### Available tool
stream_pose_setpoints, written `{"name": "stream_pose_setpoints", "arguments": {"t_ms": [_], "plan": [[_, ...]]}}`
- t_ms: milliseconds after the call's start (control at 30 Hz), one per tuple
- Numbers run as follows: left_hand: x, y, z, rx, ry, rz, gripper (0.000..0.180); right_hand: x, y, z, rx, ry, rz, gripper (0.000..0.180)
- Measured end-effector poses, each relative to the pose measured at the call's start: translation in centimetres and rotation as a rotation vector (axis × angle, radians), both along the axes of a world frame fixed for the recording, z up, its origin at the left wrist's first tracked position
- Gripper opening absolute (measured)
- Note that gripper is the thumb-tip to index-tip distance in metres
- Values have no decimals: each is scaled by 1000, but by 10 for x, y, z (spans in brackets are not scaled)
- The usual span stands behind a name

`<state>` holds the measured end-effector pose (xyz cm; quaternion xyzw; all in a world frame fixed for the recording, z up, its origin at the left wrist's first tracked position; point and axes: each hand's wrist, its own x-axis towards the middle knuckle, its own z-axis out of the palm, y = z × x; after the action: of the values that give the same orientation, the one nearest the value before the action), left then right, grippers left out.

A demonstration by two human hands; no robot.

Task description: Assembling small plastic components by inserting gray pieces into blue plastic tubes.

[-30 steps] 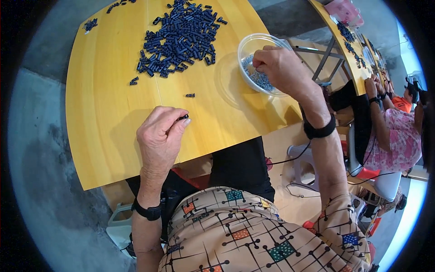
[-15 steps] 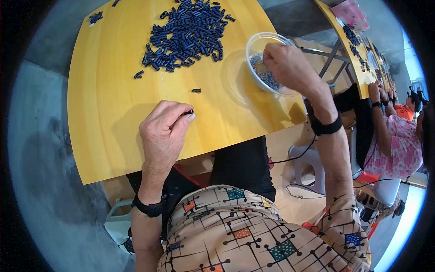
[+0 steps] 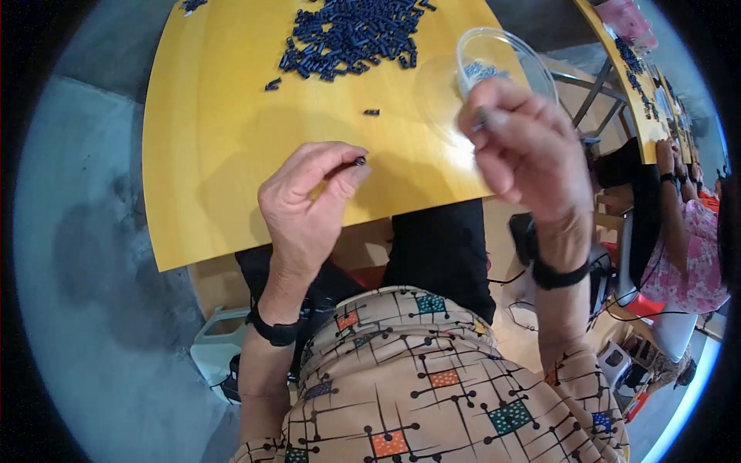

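Note:
My left hand (image 3: 309, 189) is over the near part of the yellow table, thumb and forefinger pinching a small black plastic piece (image 3: 360, 161), seen end-on. To its right my right hand (image 3: 532, 147) is raised near the clear plastic bowl (image 3: 549, 83), its thumb and forefinger pressed together. Something small and greyish shows at those fingertips, too blurred to name. Small silvery metal pieces (image 3: 482, 72) lie in the bowl, partly hidden behind the right hand. A single black piece (image 3: 372, 113) lies on the table just beyond my left hand.
A large heap of black plastic pieces (image 3: 355, 38) covers the far middle of the yellow table (image 3: 208, 154). A small dark cluster (image 3: 192, 6) sits at the far left. On the right, a person in a pink patterned top (image 3: 687, 262) sits by another table (image 3: 629, 85).
My right hand has come out of the bowl and moved nearer to me, with its fingers pinched. My left hand still grips the black piece. The whole view has shifted somewhat.

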<state>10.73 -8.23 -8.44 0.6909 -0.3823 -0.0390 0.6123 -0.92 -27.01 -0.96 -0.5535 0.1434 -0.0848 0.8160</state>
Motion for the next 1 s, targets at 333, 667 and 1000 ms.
{"name": "stream_pose_setpoints", "arguments": {"t_ms": [333, 667, 1000], "plan": [[-37, 30, 17, -37, 5, 35, 15, -5, 82, -53, 472, -31, -17, 10], [-62, 52, 29, -28, -149, 88, 14, -27, 118, -54, 491, -90, -6, 9], [-96, 83, 48, -47, -343, 114, 15, -61, 147, -35, 166, -134, -49, 13]]}}
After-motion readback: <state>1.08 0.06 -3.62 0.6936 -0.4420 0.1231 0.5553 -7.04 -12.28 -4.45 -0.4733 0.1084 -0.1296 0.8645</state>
